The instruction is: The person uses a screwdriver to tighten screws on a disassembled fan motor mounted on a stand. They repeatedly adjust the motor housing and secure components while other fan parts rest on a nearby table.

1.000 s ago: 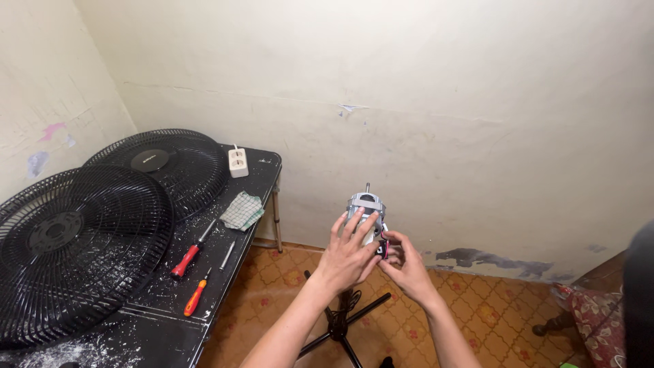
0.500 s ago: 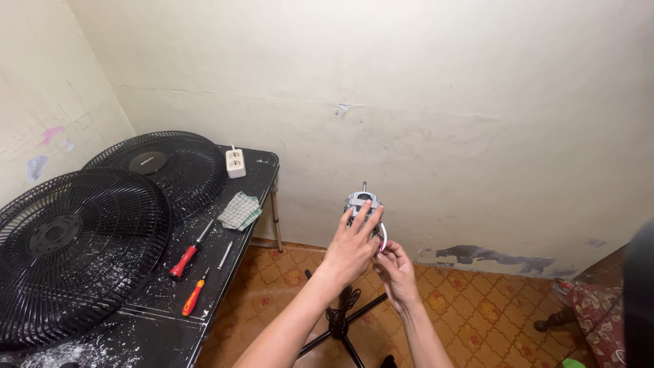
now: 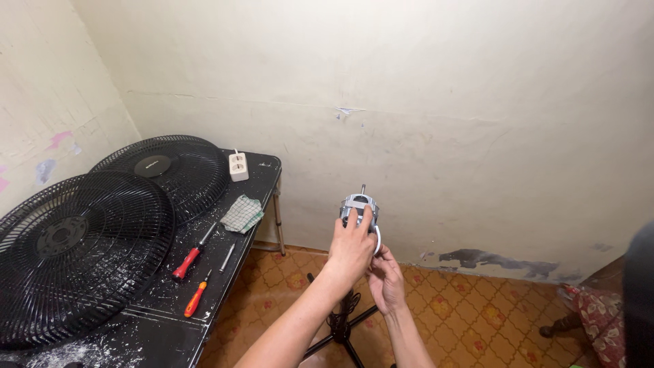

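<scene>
A small grey fan motor (image 3: 358, 203) with a thin shaft pointing up sits on top of a black stand (image 3: 340, 326) over the tiled floor. My left hand (image 3: 350, 249) wraps around the motor's near side, fingers spread over its housing. Just under it and to the right, my right hand (image 3: 386, 278) has its fingers curled up against the motor's underside, by a white curved part (image 3: 377, 240). Whether that hand pinches the part is hidden by my left hand.
A black table (image 3: 163, 313) stands at the left against the wall. It carries two black fan grilles (image 3: 82, 252) (image 3: 170, 170), two red-handled screwdrivers (image 3: 189, 259) (image 3: 196, 298), a checked cloth (image 3: 242, 213) and a white socket block (image 3: 238, 165). A patterned cloth (image 3: 603, 320) lies at the right.
My right hand has dropped from beside the motor to below it. My left hand stays on the motor.
</scene>
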